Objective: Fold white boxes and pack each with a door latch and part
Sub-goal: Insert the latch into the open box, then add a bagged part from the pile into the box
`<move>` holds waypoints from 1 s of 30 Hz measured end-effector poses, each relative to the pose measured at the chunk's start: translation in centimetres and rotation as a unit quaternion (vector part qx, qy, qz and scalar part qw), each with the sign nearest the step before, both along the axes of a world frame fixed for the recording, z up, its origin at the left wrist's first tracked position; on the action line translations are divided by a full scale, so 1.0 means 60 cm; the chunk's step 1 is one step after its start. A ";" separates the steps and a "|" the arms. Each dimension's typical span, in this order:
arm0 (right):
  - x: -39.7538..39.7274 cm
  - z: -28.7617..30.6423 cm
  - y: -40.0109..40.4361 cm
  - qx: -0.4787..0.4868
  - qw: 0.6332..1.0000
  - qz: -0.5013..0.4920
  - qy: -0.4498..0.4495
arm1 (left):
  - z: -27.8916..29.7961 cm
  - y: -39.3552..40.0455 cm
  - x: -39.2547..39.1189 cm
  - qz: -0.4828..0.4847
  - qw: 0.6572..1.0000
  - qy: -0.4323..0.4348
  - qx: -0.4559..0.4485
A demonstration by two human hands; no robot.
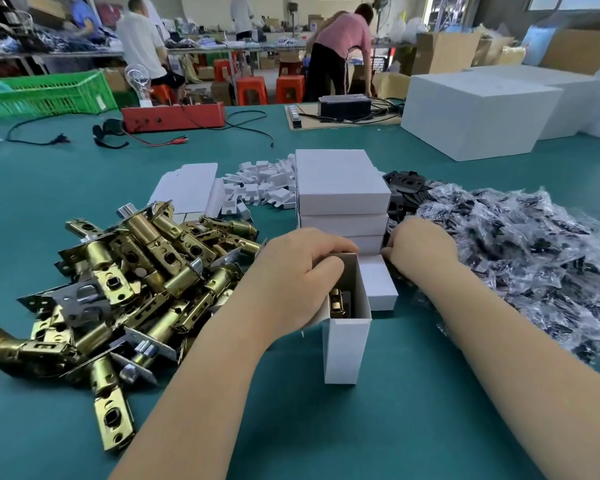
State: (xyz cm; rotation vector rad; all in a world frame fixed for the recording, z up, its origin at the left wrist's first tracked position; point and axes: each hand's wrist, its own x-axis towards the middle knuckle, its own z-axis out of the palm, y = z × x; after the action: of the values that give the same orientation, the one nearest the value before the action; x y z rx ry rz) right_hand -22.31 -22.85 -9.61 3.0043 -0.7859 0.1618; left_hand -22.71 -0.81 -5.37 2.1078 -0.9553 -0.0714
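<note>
Left hand point(302, 271) curled over open box point(347, 344), gripping its rim, latch point(336, 303) inside. Right hand point(421, 247) pinching lid point(378, 282). Risk: forcing lid onto protruding latch, creasing flap.

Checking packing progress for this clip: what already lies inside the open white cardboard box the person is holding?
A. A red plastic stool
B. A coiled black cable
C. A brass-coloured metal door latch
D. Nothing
C: a brass-coloured metal door latch shows inside the open white cardboard box, whose top edge the left hand grips.
</note>
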 end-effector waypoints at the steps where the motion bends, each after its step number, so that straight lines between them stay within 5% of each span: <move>1: 0.001 0.002 0.003 -0.014 1.000 0.012 0.008 | 0.000 0.000 0.000 0.000 1.000 0.001 0.000; 4: 0.004 0.007 0.001 -0.032 0.999 0.041 0.014 | 0.000 0.000 0.000 -0.001 1.000 0.005 0.001; 8: -0.001 0.020 -0.026 0.018 0.993 -0.003 -0.115 | -0.002 0.001 0.000 -0.008 1.000 0.008 0.004; 12: -0.019 0.043 -0.048 0.250 0.932 -0.073 -0.253 | -0.001 -0.002 -0.003 -0.023 0.999 -0.005 -0.024; 14: -0.032 0.054 -0.047 0.381 0.856 -0.105 -0.334 | -0.001 -0.003 -0.009 -0.031 0.997 -0.015 -0.066; 17: -0.065 0.067 -0.009 0.587 0.644 -0.102 -0.480 | -0.001 0.000 -0.015 -0.032 0.991 0.016 -0.125; 18: -0.076 0.072 0.006 0.615 0.611 -0.085 -0.491 | -0.001 -0.001 -0.016 -0.037 0.989 0.033 -0.137; 20: -0.093 0.084 0.038 0.637 0.617 -0.018 -0.461 | -0.001 -0.006 -0.019 -0.036 0.987 0.057 -0.145; 24: -0.109 0.099 0.106 0.611 0.690 0.131 -0.366 | 0.000 -0.014 -0.023 -0.012 0.989 0.028 -0.148; 28: -0.113 0.087 0.135 0.618 0.660 0.140 -0.403 | -0.005 -0.012 -0.015 0.008 0.993 -0.014 -0.113; 30: -0.114 0.076 0.134 0.587 0.675 0.147 -0.423 | -0.006 -0.013 -0.014 0.022 0.992 -0.016 -0.126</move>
State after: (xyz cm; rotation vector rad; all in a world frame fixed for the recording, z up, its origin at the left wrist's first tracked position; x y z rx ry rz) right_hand -29.14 -14.80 -5.03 4.2034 -0.4062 1.8519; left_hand -23.53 -1.58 -5.74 1.9001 -0.8880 0.1006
